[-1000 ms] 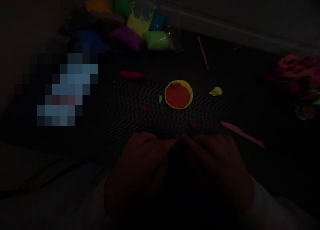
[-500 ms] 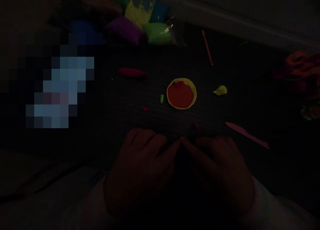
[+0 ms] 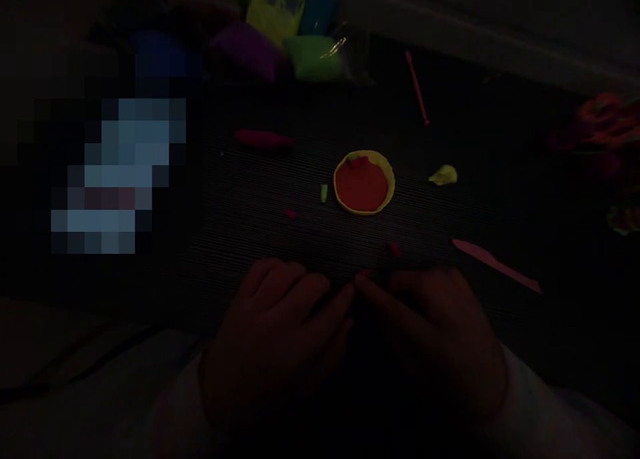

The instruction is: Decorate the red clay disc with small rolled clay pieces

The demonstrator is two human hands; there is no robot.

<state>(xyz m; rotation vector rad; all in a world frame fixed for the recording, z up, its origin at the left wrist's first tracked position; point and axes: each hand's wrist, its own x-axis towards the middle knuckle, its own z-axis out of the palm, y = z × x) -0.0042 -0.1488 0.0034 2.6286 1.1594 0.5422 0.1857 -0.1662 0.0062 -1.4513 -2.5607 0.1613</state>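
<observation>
In dim light, my left hand (image 3: 283, 326) and my right hand (image 3: 437, 332) meet at their fingertips near the front of the dark table. A tiny piece of red modelling clay (image 3: 365, 272) shows at the touching tips. Both hands have their other fingers curled in, and the thumbs are mostly hidden. Just beyond them lies another small red clay bit (image 3: 395, 249). Farther out sits a round clay piece (image 3: 361, 186) with a yellow rim and red filling, bearing red and green bits at its upper edge.
A green clay bit (image 3: 324, 193), a red lump (image 3: 291, 214), a red clay roll (image 3: 264, 140) and a yellow scrap (image 3: 444, 175) lie around. Pink modelling tools, a knife (image 3: 495, 264) and a thin stick (image 3: 417, 88), are to the right. Bagged clay (image 3: 315, 57) lies behind.
The red clay piece now shows at my fingertips, where it was hidden before. My left hand has shifted slightly left. The view has tilted a little, moving the table things slightly up.
</observation>
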